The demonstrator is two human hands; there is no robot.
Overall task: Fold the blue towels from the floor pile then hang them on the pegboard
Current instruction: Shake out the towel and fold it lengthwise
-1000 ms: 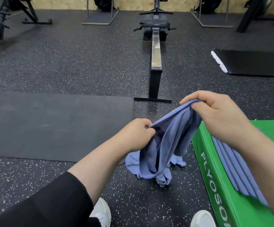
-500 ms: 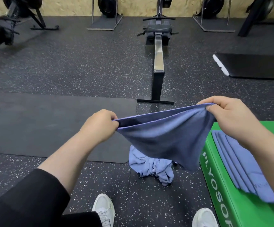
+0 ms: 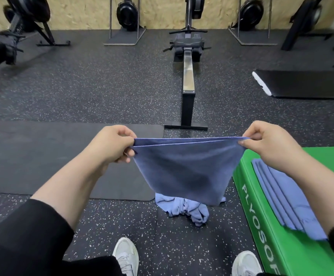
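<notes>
Standing on a speckled rubber gym floor (image 3: 102, 92), facing a rowing machine (image 3: 188, 76), with a dark mat (image 3: 42, 156) lying to the left and a green plyo box (image 3: 277, 242) sitting to the right. Carrying folded blue towels (image 3: 281, 196) on the box top. Holding a blue towel (image 3: 186, 172) doubled over and stretched taut in mid-air, hanging above the floor pile (image 3: 184, 211) of crumpled blue cloth lying just beside the box. Pinching the towel's left top corner with the left hand (image 3: 110, 146), fingers curled around it; pinching the right top corner with the right hand (image 3: 269, 144), thumb and fingers clamped on the edge. Showing two white shoes (image 3: 126, 255) below.
</notes>
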